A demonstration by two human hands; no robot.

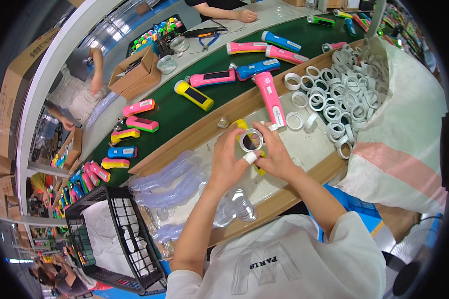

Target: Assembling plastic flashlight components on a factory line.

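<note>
Both hands meet over the work tray in the middle of the view. My left hand (228, 155) and my right hand (277, 155) curl round a white ring (251, 141), its round opening turned up towards me. Yellow parts of a flashlight (241, 124) show behind the ring and fingers; whether it is held or lies below, I cannot tell. White wraps cover my left thumb and a right finger. Just beyond my right hand, a pink flashlight (269, 97) rests across the tray's far wooden edge. Loose white rings (294, 121) lie to its right.
A heap of white rings (351, 92) spills from a white sack (404, 124) at right. Clear plastic lens stacks (172, 182) lie left. Beyond runs a green belt (169, 117) with several coloured flashlights. A black crate (129, 234) stands at lower left. Other people work across the belt.
</note>
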